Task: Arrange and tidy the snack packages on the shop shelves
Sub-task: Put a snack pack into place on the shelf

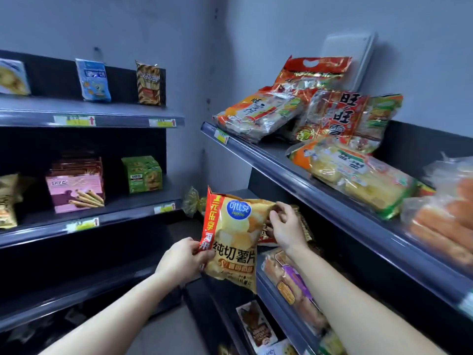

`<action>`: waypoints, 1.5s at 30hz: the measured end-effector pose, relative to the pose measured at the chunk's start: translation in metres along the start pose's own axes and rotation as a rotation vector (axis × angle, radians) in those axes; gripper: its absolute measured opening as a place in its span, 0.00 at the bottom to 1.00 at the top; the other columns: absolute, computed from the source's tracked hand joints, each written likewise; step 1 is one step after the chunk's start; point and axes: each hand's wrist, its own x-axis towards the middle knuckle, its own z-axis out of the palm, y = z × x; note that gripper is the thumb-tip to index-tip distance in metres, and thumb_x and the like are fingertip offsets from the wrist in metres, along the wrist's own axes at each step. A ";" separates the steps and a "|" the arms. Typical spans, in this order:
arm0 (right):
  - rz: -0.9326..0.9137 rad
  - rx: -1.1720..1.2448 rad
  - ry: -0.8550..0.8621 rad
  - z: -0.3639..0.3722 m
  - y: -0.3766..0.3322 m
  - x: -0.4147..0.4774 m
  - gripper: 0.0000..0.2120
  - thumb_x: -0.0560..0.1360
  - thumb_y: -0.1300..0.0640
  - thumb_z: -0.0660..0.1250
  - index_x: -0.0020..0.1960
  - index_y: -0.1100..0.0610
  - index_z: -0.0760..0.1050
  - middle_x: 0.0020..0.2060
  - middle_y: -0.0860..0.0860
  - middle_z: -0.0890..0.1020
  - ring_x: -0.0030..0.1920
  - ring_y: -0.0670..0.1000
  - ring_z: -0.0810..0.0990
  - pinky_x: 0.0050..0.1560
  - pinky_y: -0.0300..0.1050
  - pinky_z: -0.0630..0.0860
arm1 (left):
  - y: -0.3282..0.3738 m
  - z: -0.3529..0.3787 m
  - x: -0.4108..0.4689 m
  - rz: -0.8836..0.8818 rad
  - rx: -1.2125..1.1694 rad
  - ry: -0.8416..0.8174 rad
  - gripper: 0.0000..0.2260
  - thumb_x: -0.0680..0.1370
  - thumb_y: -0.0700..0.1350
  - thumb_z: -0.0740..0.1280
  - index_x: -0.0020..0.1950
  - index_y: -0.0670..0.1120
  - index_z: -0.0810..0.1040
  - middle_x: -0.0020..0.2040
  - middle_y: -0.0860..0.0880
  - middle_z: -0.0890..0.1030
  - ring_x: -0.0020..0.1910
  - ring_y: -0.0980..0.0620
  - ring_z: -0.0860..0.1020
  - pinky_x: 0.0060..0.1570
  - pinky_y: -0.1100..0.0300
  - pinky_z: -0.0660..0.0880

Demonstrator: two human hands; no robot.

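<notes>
Both hands grip the puffy yellow-and-red foil crisp bag (231, 239): left hand (183, 260) at its side, right hand (285, 226) pinching the top corner (keep it upright, face outward, when shelving).

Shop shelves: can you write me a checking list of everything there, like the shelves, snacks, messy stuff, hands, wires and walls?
Surface: dark left shelves and right upper shelf, with price labels on the front rails.
Job's things: yellow chip bag held upright in front of the shelves; pink box and green box stand on a left shelf.
Clutter: rice cracker bags lie piled and tilted on the right upper shelf.
Grippers: left hand grips the chip bag's lower left edge; right hand pinches its top right corner.
Cables: nothing seen.
Surroundings: grey walls meet in a corner; a white board leans behind the pile.
</notes>
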 end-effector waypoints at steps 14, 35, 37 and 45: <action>0.236 -0.448 -0.274 0.102 0.046 0.175 0.22 0.81 0.53 0.61 0.72 0.60 0.66 0.69 0.56 0.72 0.68 0.56 0.71 0.62 0.41 0.67 | -0.037 -0.035 0.207 -0.083 -0.124 0.052 0.10 0.76 0.59 0.68 0.45 0.53 0.81 0.42 0.53 0.84 0.43 0.53 0.82 0.47 0.53 0.79; 0.246 -0.899 -0.470 0.207 0.119 0.316 0.15 0.72 0.57 0.63 0.58 0.47 0.75 0.57 0.51 0.80 0.55 0.56 0.78 0.51 0.42 0.74 | -0.050 -0.033 0.437 -0.003 -0.075 -0.140 0.12 0.77 0.58 0.66 0.46 0.51 0.82 0.40 0.53 0.84 0.39 0.53 0.82 0.45 0.53 0.79; 0.265 -0.935 -0.406 0.206 0.114 0.317 0.16 0.72 0.58 0.64 0.60 0.49 0.75 0.60 0.52 0.78 0.59 0.57 0.77 0.56 0.44 0.75 | -0.050 -0.031 0.452 0.028 -0.076 -0.149 0.12 0.77 0.58 0.66 0.45 0.51 0.82 0.39 0.53 0.84 0.37 0.52 0.83 0.44 0.52 0.80; 0.305 -0.988 -0.296 0.184 0.097 0.308 0.03 0.77 0.53 0.66 0.46 0.52 0.75 0.49 0.51 0.80 0.47 0.55 0.79 0.43 0.45 0.73 | -0.038 0.003 0.510 0.113 -0.106 -0.202 0.13 0.78 0.58 0.65 0.43 0.49 0.80 0.36 0.50 0.82 0.40 0.46 0.82 0.41 0.55 0.77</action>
